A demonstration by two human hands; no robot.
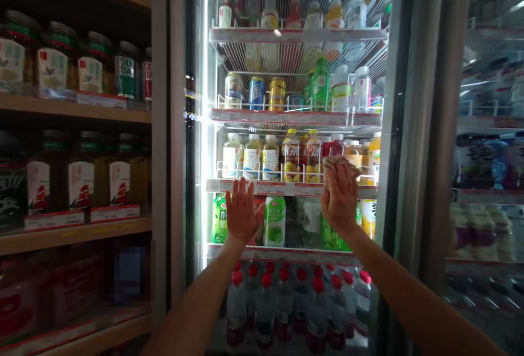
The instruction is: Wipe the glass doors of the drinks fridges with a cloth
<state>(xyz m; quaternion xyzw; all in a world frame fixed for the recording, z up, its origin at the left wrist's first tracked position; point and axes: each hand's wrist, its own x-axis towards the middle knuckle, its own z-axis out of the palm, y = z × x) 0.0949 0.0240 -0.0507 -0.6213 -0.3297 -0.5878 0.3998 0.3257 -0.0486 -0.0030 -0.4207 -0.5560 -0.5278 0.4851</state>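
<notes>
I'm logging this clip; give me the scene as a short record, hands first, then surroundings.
Left hand: left hand open, raised, fingers up; contact with glass unclear
Right hand: right hand holds a bunched cloth at its fingers
Setting: lit drinks cooler in front of both hands
Behind the cloth: shelf with a row of drink bottles
One shelf up: cans on the left, green bottle further right
Bottom: red-capped bottles
Left side: dim shelves holding dark-lidded containers
</notes>
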